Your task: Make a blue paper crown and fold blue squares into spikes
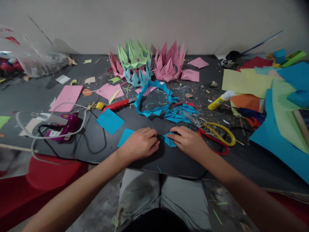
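A small folded piece of blue paper lies on the dark table in front of me. My right hand has its fingers closed on the right side of that piece. Just left of it rests my left hand, fingers curled down at the table; whether they grip anything is hidden. Partly under the left hand is a flat blue sheet, and another blue square lies beyond it. Farther back stands a ring of folded blue paper points, with a pile of folded blue pieces beside it.
Yellow-and-red-handled scissors lie right of my right hand, near a glue stick. A red-handled cutter and a purple device with cables are left. Folded green and pink paper crowns stand behind. Coloured sheets cover the right.
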A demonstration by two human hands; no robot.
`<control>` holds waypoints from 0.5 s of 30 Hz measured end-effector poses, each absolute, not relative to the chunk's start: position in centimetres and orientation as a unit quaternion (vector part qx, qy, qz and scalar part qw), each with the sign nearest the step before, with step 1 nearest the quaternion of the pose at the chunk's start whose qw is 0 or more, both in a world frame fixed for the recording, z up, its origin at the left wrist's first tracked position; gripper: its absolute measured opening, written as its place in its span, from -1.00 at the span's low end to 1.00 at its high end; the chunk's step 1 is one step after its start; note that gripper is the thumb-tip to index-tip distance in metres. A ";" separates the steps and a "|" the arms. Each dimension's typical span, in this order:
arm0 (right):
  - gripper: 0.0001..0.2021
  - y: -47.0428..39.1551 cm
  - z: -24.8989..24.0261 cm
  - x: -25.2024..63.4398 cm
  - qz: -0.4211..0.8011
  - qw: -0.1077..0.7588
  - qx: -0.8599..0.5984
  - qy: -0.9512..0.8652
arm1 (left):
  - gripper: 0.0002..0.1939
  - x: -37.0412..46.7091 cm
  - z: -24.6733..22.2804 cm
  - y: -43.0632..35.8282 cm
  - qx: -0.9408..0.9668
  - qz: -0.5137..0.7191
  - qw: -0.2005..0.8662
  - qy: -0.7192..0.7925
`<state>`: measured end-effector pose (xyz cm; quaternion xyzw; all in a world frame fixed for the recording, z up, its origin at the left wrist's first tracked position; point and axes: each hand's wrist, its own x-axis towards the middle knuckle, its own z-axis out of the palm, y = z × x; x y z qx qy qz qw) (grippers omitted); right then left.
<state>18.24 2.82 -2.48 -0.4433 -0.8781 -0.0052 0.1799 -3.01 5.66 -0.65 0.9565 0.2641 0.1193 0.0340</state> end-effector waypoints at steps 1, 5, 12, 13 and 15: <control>-0.82 2.8 -2.5 18.2 -0.002 0.179 -0.446 -0.877 | -0.72 -2.7 -0.6 5.2 0.954 0.122 0.025 0.273; -0.83 2.9 -2.4 18.1 0.008 0.173 -0.455 -0.873 | -0.62 -1.6 -1.2 3.4 0.952 0.130 0.009 0.278; -0.76 2.6 -1.9 17.9 -0.001 0.154 -0.483 -0.862 | -0.49 -1.2 -1.1 2.4 0.948 0.090 0.003 0.306; -0.76 2.6 -1.8 18.1 0.003 0.153 -0.498 -0.854 | -0.49 -1.2 -0.9 2.4 0.948 0.085 0.006 0.307; -0.76 2.7 -1.6 18.6 0.002 0.149 -0.527 -0.837 | -0.50 -1.2 -0.7 2.4 0.946 0.078 0.012 0.313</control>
